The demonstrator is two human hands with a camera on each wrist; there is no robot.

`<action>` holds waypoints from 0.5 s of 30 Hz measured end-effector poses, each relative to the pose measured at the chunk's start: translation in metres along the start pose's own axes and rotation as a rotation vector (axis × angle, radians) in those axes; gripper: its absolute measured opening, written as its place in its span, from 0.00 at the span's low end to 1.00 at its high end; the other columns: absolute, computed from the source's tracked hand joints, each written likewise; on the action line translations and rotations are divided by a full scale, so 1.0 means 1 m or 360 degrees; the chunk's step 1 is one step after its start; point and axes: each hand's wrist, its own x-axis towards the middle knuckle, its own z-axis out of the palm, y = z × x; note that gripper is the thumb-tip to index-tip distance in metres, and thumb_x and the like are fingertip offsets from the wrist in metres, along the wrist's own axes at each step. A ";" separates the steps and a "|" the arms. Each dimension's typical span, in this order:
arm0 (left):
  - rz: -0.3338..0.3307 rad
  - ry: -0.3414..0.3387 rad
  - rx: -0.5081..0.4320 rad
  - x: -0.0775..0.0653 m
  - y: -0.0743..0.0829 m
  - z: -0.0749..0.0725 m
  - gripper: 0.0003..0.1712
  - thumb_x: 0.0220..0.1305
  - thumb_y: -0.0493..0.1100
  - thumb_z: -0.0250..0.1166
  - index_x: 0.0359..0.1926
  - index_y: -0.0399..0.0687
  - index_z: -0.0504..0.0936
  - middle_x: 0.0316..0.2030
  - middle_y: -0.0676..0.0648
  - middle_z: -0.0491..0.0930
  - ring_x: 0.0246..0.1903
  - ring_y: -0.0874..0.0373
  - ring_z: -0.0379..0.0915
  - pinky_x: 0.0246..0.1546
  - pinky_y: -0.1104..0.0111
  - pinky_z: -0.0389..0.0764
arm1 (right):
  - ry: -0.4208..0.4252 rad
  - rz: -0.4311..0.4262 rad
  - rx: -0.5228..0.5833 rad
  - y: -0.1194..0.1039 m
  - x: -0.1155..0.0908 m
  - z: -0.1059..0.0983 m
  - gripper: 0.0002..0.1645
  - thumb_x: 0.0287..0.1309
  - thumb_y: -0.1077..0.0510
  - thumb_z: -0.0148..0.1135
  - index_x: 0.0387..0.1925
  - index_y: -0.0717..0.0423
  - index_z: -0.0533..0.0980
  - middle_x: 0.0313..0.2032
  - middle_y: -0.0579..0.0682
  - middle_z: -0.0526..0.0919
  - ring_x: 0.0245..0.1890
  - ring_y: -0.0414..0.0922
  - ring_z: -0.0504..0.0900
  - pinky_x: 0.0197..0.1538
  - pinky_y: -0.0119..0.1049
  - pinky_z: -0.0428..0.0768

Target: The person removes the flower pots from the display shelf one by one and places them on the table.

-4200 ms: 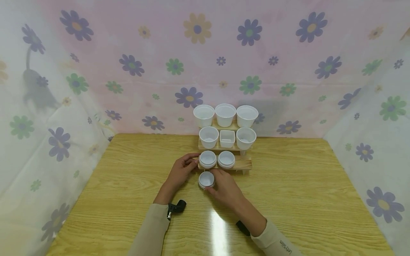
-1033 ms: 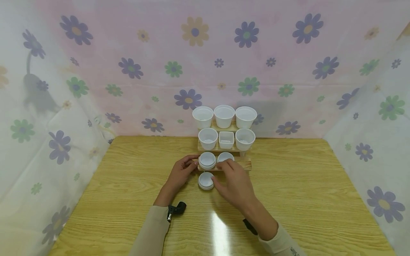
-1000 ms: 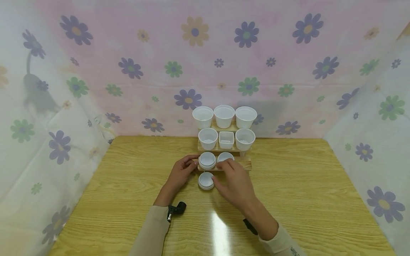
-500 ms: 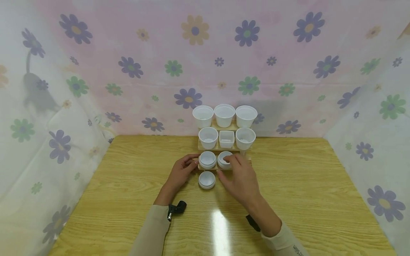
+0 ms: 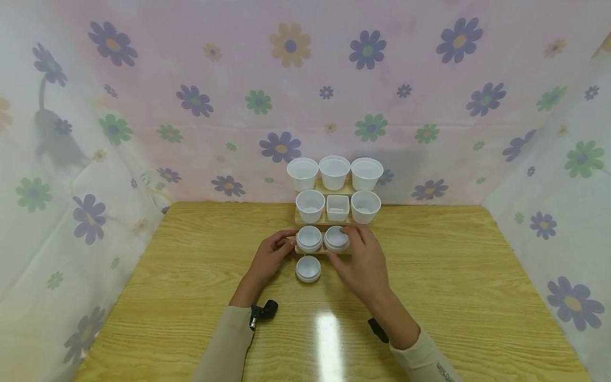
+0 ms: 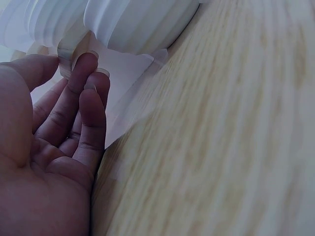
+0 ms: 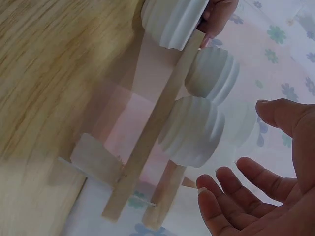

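Note:
A wooden tiered stand (image 5: pixel 366 219) bears white plastic cups. On its lowest step are two small ribbed cups, a left one (image 5: pixel 309 237) and a right one (image 5: pixel 336 238). A third small cup (image 5: pixel 308 268) stands on the table in front. My left hand (image 5: pixel 271 258) pinches the left end of the lowest step between thumb and fingers, as the left wrist view shows. My right hand (image 5: pixel 365 265) is at the right side of the right small cup. In the right wrist view its fingers (image 7: pixel 229 201) are loosely spread, apart from the cups and holding nothing.
Three tall round cups (image 5: pixel 334 173) line the top step. The middle step holds a round cup (image 5: pixel 310 206), a square cup (image 5: pixel 338 208) and another round cup (image 5: pixel 366 207). The wood-grain table (image 5: pixel 200 239) meets a flowered cloth backdrop (image 5: pixel 238 138) behind the stand.
My right hand has left the small cup on the table and moved up and right, over the right small cup to its right side. My left hand and the cups stay in place.

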 end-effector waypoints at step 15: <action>0.0001 -0.0007 0.0014 0.001 -0.003 -0.001 0.18 0.80 0.43 0.63 0.65 0.48 0.83 0.38 0.44 0.87 0.38 0.55 0.82 0.43 0.68 0.82 | -0.0032 0.0094 0.0019 0.014 -0.002 0.012 0.39 0.49 0.53 0.88 0.59 0.61 0.79 0.55 0.58 0.81 0.50 0.57 0.83 0.53 0.53 0.83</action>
